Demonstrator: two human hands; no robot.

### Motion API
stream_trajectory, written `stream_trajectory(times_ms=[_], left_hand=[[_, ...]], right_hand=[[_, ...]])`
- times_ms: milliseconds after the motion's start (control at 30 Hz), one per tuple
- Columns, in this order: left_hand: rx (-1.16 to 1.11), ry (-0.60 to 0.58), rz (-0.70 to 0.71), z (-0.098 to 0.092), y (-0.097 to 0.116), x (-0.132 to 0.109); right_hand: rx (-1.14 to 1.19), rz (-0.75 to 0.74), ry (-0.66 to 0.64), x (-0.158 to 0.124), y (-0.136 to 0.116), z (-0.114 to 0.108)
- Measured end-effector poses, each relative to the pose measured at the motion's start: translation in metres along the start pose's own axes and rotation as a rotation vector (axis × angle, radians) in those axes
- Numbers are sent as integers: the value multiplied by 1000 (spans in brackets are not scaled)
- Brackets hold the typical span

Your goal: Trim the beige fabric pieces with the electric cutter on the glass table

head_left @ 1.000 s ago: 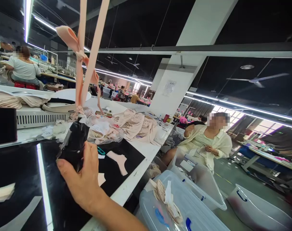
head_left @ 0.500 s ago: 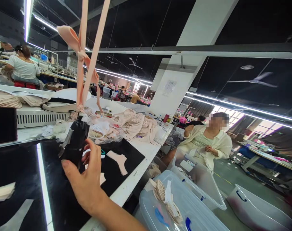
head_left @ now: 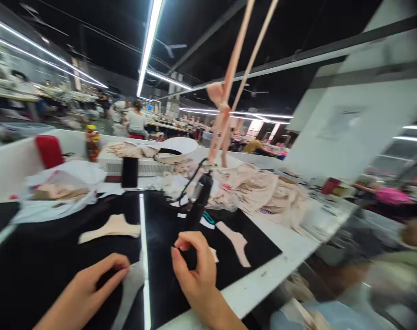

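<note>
Toward seven o'clock, the grey strip (head_left: 128, 289) is pinched in the grip of the left hand (head_left: 90, 286), over the black tabletop (head_left: 163, 293). At its two-thirty, the grip of the right hand (head_left: 200, 270) is narrow; I cannot tell whether it holds anything. At that hand's twelve hangs a black tool (head_left: 199, 201).

The one view is worn on the person's head, looking forward and down from the near side of the table (head_left: 260, 284). It sits close above the left hand (head_left: 91, 284) and right hand (head_left: 199, 275), both low in the frame. Wide and tilted, it takes in the ceiling light (head_left: 149, 50), distant tables (head_left: 163, 124) and, on the right, a slanting, blurred pillar (head_left: 383, 101).
</note>
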State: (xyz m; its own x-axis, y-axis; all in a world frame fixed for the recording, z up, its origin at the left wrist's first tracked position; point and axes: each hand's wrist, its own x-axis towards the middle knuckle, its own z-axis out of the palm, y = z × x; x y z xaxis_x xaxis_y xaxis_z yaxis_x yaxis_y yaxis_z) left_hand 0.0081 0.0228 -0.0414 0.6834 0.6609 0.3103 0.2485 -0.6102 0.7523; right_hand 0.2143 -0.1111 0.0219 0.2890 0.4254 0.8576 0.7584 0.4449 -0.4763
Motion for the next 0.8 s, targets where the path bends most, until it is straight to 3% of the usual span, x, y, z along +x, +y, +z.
stream_trajectory(times_ms=[100,233,467,600,800], left_hand=[[-83,-67,-78,-13,21,-1],[-182,-38,-91,-14,37,1],[-319,-34,-29,-17,44,-4],[-474,-20,-58,-20,46,0],[-678,79,-213,-24,38,7]], right_hand=[[121,-5,-158,-4,5,7],[64,65,-405,-10,17,23],[256,419,-734,-14,14,41],[379,518,-778,-14,11,46],[429,545,-724,-11,15,55]])
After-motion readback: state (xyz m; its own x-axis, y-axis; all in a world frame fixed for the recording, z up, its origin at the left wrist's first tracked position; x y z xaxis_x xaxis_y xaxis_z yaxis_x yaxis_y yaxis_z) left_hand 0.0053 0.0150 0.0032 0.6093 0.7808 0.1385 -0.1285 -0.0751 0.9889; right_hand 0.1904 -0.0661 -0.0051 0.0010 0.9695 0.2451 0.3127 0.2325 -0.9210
